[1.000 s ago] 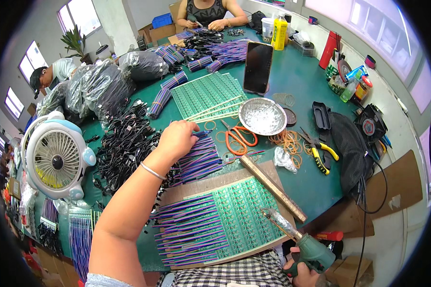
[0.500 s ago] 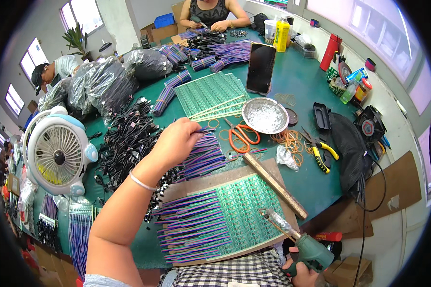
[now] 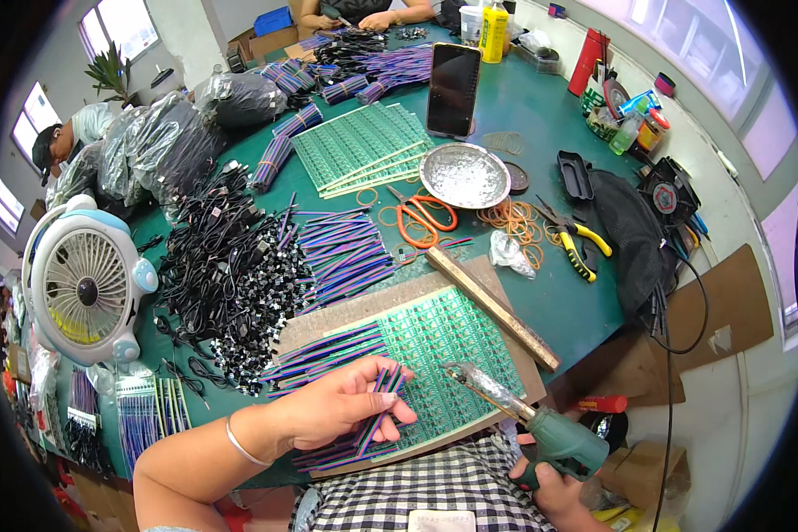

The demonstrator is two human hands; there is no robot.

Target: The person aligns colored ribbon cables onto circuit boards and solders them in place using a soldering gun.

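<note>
My left hand [image 3: 341, 408] is closed around a few short multicoloured ribbon wires [image 3: 386, 383], above the near part of a green circuit board panel [image 3: 452, 346]. Rows of similar wires [image 3: 328, 359] lie across the panel's left part. The panel rests on a brown board [image 3: 328, 328] at the table's near edge. In my right hand [image 3: 550, 486] is a green soldering gun [image 3: 569, 442], its metal tip pointing up and left over the panel's right side. A wooden bar [image 3: 492, 306] lies slantwise along the panel's right edge.
Behind the panel lie a wire pile [image 3: 346, 257], orange scissors [image 3: 426, 217], a metal bowl [image 3: 465, 176] and yellow-handled pliers [image 3: 575, 238]. Black cables [image 3: 213, 248] and a fan [image 3: 84, 284] stand left. A phone [image 3: 453, 89] stands upright. A co-worker's hand [image 3: 377, 19] is at the far end.
My left hand has come back from the wire pile to the panel, with ribbon wires in it. My right hand still holds the soldering gun. The whole view has shifted slightly.
</note>
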